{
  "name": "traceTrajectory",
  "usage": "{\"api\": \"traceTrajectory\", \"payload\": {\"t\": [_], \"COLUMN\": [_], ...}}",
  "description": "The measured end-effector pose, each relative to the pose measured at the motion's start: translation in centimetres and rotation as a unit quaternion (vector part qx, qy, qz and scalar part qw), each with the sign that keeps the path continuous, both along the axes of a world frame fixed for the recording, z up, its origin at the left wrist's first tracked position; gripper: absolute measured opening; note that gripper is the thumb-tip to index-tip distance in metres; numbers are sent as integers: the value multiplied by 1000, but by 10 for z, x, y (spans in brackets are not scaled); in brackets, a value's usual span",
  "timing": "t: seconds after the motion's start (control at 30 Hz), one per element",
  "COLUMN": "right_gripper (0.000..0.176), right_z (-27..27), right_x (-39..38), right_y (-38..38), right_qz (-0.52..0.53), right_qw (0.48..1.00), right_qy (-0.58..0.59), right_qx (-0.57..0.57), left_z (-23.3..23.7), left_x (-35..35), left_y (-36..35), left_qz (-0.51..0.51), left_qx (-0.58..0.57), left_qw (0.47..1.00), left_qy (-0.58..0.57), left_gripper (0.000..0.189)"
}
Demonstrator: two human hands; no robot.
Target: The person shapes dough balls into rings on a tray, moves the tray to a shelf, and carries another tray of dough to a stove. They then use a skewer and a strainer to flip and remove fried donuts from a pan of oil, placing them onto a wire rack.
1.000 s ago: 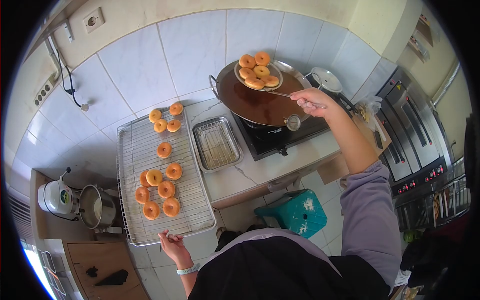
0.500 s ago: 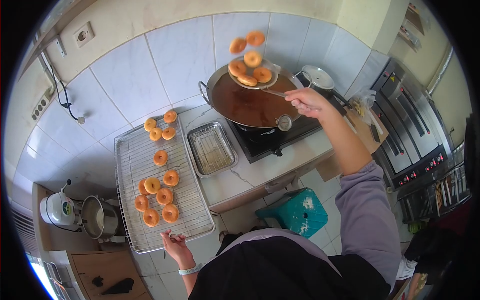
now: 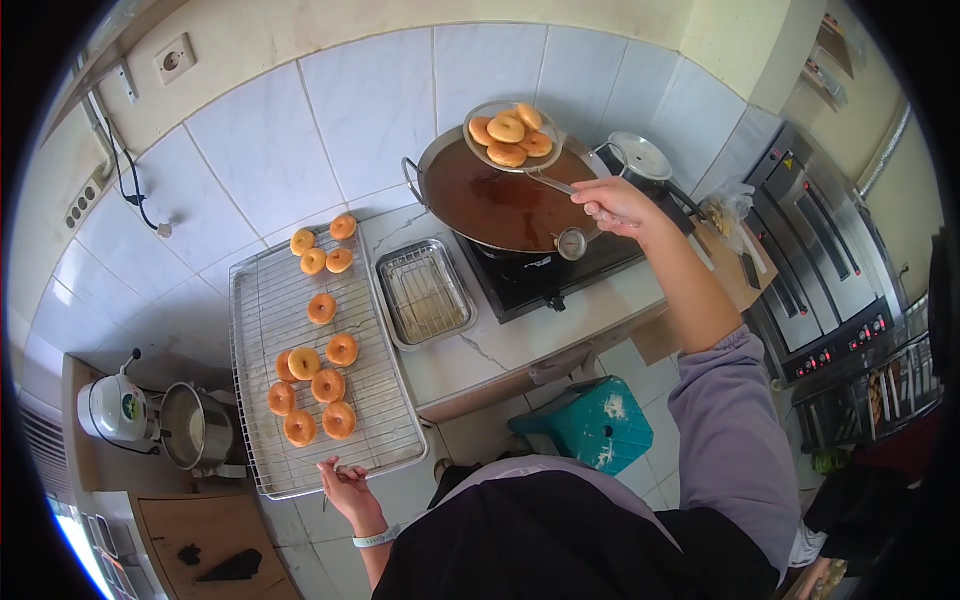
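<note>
Head view, read left to right. A rice cooker (image 3: 112, 408) and a steel pot (image 3: 195, 427) stand at the far left. Beside them lies a wire rack (image 3: 385, 430) carrying two groups of rack doughnuts (image 3: 328, 385), a cluster near the person and a looser group towards the wall. The left hand (image 3: 343, 483) rests at the rack's near rim with fingers curled. Whether it grips the rim or something thin cannot be told. A small tray (image 3: 425, 293) with a wire insert sits just right of the rack.

Next comes the wok (image 3: 495, 205) of dark oil on the stove (image 3: 560, 275), with a dial thermometer (image 3: 571, 243) clipped to its near edge. The right hand (image 3: 612, 205) is closed around the handle of the skimmer (image 3: 500, 168), held above the far side of the wok. The fried doughnuts (image 3: 507, 128) lie heaped in its bowl.

Half a second ago two of these were in the air above the skimmer. Now all have landed back in the bowl, bunched closer. By judgement the toss has shaken oil off them, and the batch hangs clear of the oil. The rack count is unchanged.

A lid (image 3: 640, 157), a teal stool (image 3: 585, 425) and ovens (image 3: 830, 260) lie to the right.
</note>
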State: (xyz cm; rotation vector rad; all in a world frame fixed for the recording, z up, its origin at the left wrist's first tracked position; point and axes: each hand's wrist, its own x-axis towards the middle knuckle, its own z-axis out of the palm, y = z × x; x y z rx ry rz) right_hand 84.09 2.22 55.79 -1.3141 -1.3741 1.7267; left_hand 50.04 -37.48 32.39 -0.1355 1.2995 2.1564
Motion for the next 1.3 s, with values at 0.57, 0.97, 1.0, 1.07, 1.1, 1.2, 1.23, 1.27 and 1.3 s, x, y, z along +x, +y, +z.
{"api": "traceTrajectory", "payload": {"t": [0.57, 0.97, 1.0, 1.07, 1.1, 1.2, 1.23, 1.27, 1.3], "right_gripper": [55, 52, 52, 51, 52, 38, 39, 42, 44], "right_z": [-2, 52, 48, 29, 18, -49, -72, -93, -108], "right_x": [9, -49, -57, -73, -82, -98, -101, -104, -106], "right_y": [-20, -86, -88, -91, -99, -106, -111, -115, -121], "right_qz": [-3, 159, 182, 211, 213, 225, 216, 220, 203], "right_qw": [1000, 987, 983, 976, 975, 964, 965, 966, 974], "right_qy": [-18, -2, 13, 36, 30, 43, 48, 41, 25], "right_qx": [14, 33, 10, -41, -56, -133, -139, -130, -102], "left_z": [0, 0, 0, 0, 0, 3, 4, 3, 2], "left_x": [2, -3, -2, -2, -2, -5, -6, -7, -9], "left_y": [-6, -7, -5, -4, -4, -9, -11, -13, -17], "left_qz": [-1, 9, 8, 7, 7, 21, 28, 33, 37], "left_qx": [-9, -11, -11, -7, -3, -2, -3, -3, -5], "left_qw": [1000, 1000, 1000, 1000, 1000, 1000, 1000, 999, 999], "left_qy": [4, 1, 2, 5, 9, 9, 7, 10, 13], "left_gripper": [33, 31, 31, 31, 31, 30, 30, 30, 30]}}
